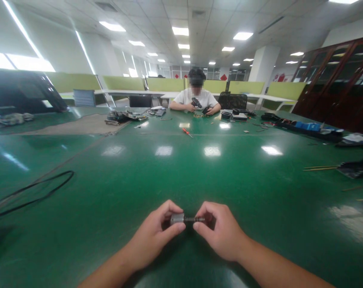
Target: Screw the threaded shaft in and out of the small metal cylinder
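Note:
Low in the head view, my left hand (157, 228) is closed around a short silver metal cylinder (177, 218), thumb below and fingers above. A thin dark metal shaft (189, 219) sticks out of the cylinder's right end and lies level. My right hand (221, 228) pinches the shaft's far end between thumb and forefinger, where a slightly thicker part shows. The cylinder and shaft look like one piece, perhaps a small motor; its exact kind is not clear. Both hands are just above the green tabletop (133, 180).
Across the table a person (196, 98) holds a dark power drill (196, 103). An orange screwdriver (186, 132) lies mid-table. A black cable (49, 194) loops at left. Electronic parts (124, 116) sit on a grey mat (79, 125). Blue and black items (310, 126) lie at right.

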Motion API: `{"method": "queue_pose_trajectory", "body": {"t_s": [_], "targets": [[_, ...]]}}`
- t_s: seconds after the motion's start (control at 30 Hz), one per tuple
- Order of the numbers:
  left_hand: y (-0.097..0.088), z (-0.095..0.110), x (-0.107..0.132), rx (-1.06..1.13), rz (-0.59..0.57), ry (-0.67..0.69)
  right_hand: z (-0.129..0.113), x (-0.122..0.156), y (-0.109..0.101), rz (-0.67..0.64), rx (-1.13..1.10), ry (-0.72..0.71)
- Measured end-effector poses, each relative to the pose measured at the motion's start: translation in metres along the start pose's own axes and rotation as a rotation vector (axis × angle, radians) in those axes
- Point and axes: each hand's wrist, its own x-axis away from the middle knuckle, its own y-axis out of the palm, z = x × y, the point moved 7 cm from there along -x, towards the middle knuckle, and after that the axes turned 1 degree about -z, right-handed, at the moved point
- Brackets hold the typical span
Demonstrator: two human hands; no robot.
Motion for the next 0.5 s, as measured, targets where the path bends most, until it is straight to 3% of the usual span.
{"method": "queue_pose_trajectory", "body": {"t_s": [0.5], "targets": [[-0.0021,-0.0098,-0.0005,0.052,0.016,-0.042,0.0036,-0.0014,0.0003,0.012,-0.024,0.019]]}}
